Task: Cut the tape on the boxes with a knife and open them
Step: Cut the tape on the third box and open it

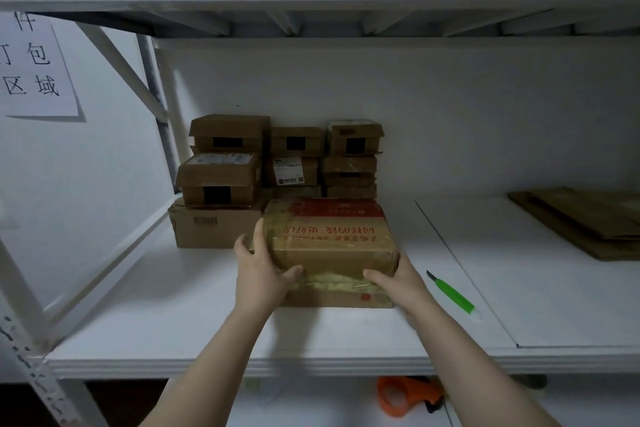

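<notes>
A brown cardboard box (329, 243) with red printing and yellowish tape sits on the white shelf (180, 315), in front of a stack of boxes. My left hand (259, 267) grips its near left corner, thumb on the front face and fingers up the left side. My right hand (401, 281) grips the near right corner, thumb on the front face. A green-handled knife (453, 295) lies on the shelf just right of my right hand, blade pointing away from me.
Several smaller taped boxes (277, 163) are stacked against the back wall behind the held box. Flattened cardboard (585, 218) lies at the far right. An orange tape dispenser (405, 395) sits on the lower shelf. A paper sign (33, 69) hangs at left.
</notes>
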